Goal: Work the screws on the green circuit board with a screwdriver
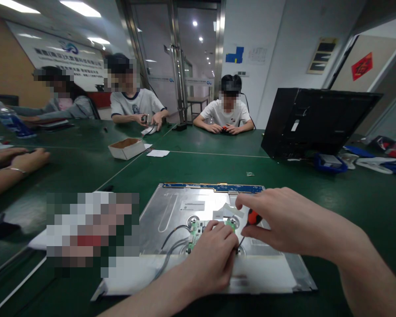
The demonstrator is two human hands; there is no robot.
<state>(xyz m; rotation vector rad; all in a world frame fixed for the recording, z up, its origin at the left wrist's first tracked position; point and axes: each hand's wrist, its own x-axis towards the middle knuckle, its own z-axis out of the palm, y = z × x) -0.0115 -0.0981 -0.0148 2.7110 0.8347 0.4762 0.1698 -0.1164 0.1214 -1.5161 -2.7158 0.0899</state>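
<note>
In front of me a metal display panel (174,211) lies on the green table, its back side up. A small green circuit board (195,233) sits on it, with grey and black cables (171,253) leading off to the left. My left hand (216,251) rests on this board with bent fingers pressed together; its thumb is hidden. My right hand (280,220) grips a screwdriver (254,217) by its red and black handle between thumb and fingers. The thin shaft slants down beside my left fingers, toward the board's right edge. Its tip is hard to make out.
A large black monitor (317,123) stands at the right behind a blue tray (330,164). Ahead is a white cardboard box (127,149). Several people sit around the table; another person's hands (23,163) lie at the left. A blue strip board (214,188) edges the panel.
</note>
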